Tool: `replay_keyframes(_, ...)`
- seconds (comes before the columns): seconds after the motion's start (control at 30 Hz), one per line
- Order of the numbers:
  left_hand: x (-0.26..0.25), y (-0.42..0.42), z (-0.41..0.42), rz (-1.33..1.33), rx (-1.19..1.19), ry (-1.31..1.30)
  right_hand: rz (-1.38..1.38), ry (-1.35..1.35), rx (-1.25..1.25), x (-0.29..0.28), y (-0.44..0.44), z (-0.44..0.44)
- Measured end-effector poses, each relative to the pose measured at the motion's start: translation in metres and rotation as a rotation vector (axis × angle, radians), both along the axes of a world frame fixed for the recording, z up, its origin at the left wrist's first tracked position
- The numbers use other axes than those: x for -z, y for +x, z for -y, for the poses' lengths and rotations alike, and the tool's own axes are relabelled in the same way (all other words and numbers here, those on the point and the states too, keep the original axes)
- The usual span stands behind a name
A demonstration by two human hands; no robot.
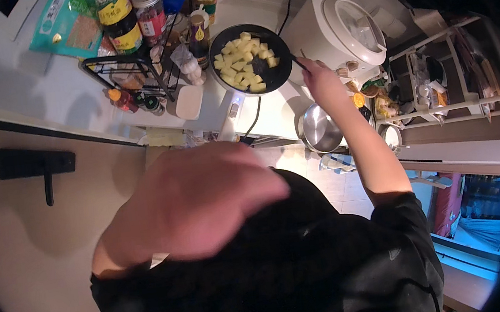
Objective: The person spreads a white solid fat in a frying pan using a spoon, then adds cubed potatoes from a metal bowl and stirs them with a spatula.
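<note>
A black frying pan (263, 72) with pale yellow cubes of food (239, 60) in it sits on a white electric cooker (234, 110) with a small blue light. My right hand (314, 74) is closed around the pan's dark handle. Close to the camera, in front of my chest, my left hand (217, 192) is large and blurred; its fingers are bent, and whether it holds anything cannot be told. A shallow white dish (189, 102) lies left of the pan, below some garlic bulbs (191, 68).
A white rice cooker (304, 25) stands right of the pan. A steel bowl (319, 127) is beneath my right forearm. Bottles and jars crowd a black wire rack (116, 59) on the left. A white storage rack (462, 108) is at the right, a door handle (48, 186) at the left.
</note>
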State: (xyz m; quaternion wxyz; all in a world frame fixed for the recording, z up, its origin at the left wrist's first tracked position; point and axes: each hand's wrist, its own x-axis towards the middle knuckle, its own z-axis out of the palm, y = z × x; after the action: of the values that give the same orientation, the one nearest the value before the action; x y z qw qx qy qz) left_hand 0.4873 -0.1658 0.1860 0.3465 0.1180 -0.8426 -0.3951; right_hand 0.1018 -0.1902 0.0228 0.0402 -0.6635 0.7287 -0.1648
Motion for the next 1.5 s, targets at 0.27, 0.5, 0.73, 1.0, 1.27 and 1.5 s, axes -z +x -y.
replay_keyframes(0.27, 0.328, 0.141, -0.044, 0.646, -0.380, 0.714, -0.005, 0.212, -0.180, -0.016, 0.031, -0.019)
replay_keyframes(0.5, 0.482, 0.294, -0.207, 1.152, -0.298, 1.325, -0.229, 0.323, -0.052, -0.044, 0.013, -0.053)
replay_keyframes(0.73, 0.440, 0.262, -0.194, 0.856, -0.564, 1.596, -0.071, 0.053, -0.022, 0.004, 0.028, -0.008)
replay_keyframes(1.0, 0.486, 0.248, -0.146, 0.662, -0.612, 1.590, -0.086, 0.143, -0.160, 0.026, 0.040, 0.014)
replay_keyframes(1.27, 0.552, 0.310, -0.176, 0.755, -0.401, 1.457, -0.004, 0.074, -0.032, 0.009, 0.007, 0.000)
replay_keyframes(1.5, 0.459, 0.272, -0.175, 0.879, -0.654, 1.554, -0.016, 0.214, -0.058, -0.039, 0.034, -0.027)
